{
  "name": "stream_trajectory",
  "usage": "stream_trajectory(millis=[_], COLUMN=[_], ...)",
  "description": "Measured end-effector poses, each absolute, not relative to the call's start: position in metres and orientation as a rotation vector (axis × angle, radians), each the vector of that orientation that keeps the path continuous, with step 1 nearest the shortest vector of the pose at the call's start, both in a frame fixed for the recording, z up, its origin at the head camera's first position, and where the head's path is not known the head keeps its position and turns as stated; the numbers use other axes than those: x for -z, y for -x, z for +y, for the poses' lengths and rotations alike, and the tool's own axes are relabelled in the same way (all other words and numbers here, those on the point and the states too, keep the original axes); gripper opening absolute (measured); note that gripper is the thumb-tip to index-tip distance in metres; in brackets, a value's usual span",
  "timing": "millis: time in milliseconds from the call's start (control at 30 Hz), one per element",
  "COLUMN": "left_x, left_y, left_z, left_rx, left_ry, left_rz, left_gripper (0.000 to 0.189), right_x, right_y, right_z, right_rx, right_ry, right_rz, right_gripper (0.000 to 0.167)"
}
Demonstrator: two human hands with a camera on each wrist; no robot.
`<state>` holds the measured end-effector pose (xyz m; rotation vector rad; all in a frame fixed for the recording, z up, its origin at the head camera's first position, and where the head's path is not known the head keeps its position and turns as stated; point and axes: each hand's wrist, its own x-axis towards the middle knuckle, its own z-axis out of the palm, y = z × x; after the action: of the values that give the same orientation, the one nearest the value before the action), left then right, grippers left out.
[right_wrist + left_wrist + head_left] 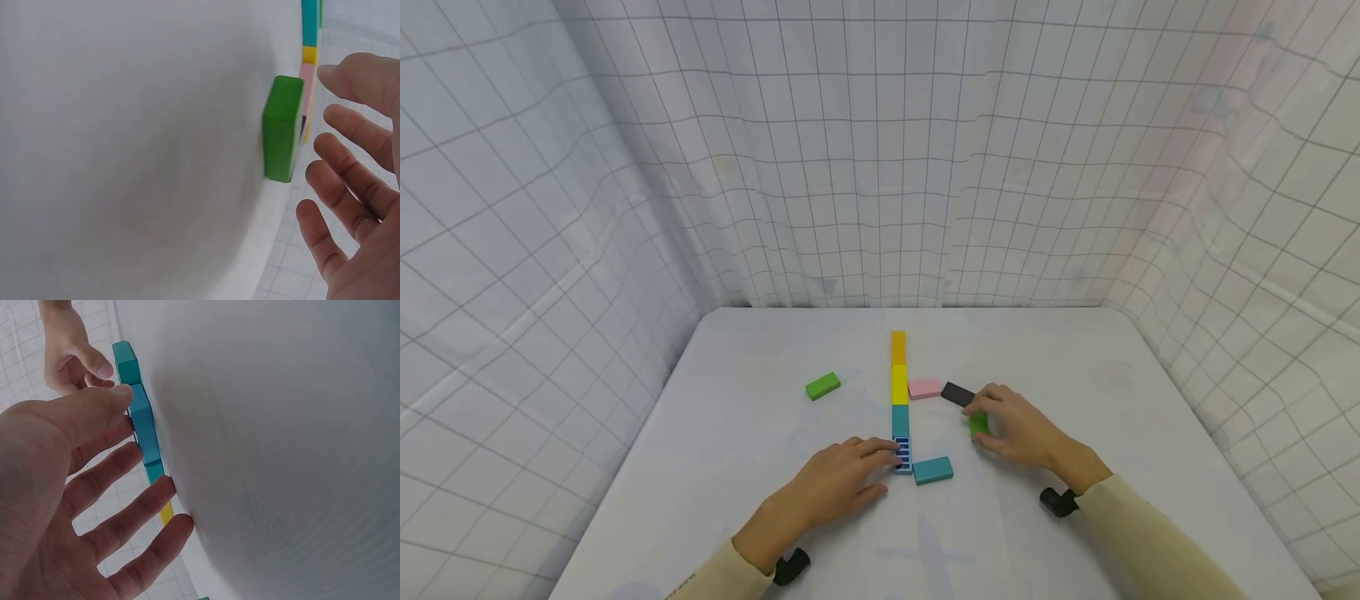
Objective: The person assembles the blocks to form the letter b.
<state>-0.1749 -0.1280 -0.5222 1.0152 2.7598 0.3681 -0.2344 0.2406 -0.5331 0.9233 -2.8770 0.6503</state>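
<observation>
A line of blocks runs away from me in the head view: a blue slotted block (905, 456), a teal block (901, 421), a yellow block (899, 385) and an orange block (898, 347). My left hand (842, 477) touches the blue block with extended fingertips; its thumb overlaps that block (144, 428) in the left wrist view. My right hand (1018, 427) hovers over a green block (979, 424), partly hidden beneath it. In the right wrist view, the fingers (337, 194) are spread and apart from the green block (281, 128).
A pink block (924, 388) lies beside the yellow one, with a black block (958, 394) to its right. Another teal block (933, 470) lies right of the blue block. A second green block (823, 386) lies to the left. Gridded white curtains (880, 167) surround the white table (737, 467).
</observation>
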Motion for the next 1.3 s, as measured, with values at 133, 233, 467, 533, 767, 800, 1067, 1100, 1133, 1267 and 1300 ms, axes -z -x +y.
stream_trajectory(millis=[133, 233, 467, 533, 767, 800, 1067, 1100, 1133, 1267, 1300], left_x=[0.522, 0.520, 0.522, 0.522, 0.522, 0.523, 0.523, 0.523, 0.522, 0.520, 0.520], left_y=[0.175, 0.175, 0.175, 0.175, 0.173, 0.173, 0.171, 0.171, 0.171, 0.171, 0.170], left_z=[-0.128, -0.128, -0.129, -0.130, -0.131, -0.131, -0.132, -0.132, -0.132, -0.132, -0.132], left_rx=[-0.369, -0.376, -0.370, -0.368, -0.387, -0.387, -0.384, -0.390, -0.394, -0.406, -0.407], left_ry=[-1.018, -1.027, -1.038, -1.039, -1.009, -1.004, -1.030, -1.033, -1.035, -1.050, -1.054], left_rz=[2.761, 2.760, 2.763, 2.765, 2.750, 2.746, 2.740, 2.737, 2.733, 2.722, 2.723], left_gripper=[0.045, 0.045, 0.046, 0.046, 0.048, 0.048, 0.049, 0.050, 0.050, 0.051, 0.051], right_x=[0.525, 0.518, 0.507, 0.504, 0.503, 0.504, 0.503, 0.503, 0.503, 0.502, 0.501], right_y=[0.239, 0.244, 0.260, 0.266, 0.284, 0.286, 0.302, 0.305, 0.307, 0.317, 0.319], right_z=[0.232, 0.223, 0.195, 0.186, 0.149, 0.144, 0.109, 0.105, 0.102, 0.091, 0.089], right_rx=[-0.628, -0.641, -0.659, -0.659, -0.726, -0.731, -0.700, -0.693, -0.692, -0.671, -0.667], right_ry=[-0.948, -0.976, -1.052, -1.058, -1.076, -1.091, -1.207, -1.216, -1.224, -1.275, -1.290], right_rz=[-2.835, -2.813, -2.791, -2.806, -2.845, -2.843, -2.850, -2.854, -2.859, -2.856, -2.852], right_gripper=[0.033, 0.034, 0.034, 0.034, 0.037, 0.037, 0.039, 0.039, 0.039, 0.040, 0.040])
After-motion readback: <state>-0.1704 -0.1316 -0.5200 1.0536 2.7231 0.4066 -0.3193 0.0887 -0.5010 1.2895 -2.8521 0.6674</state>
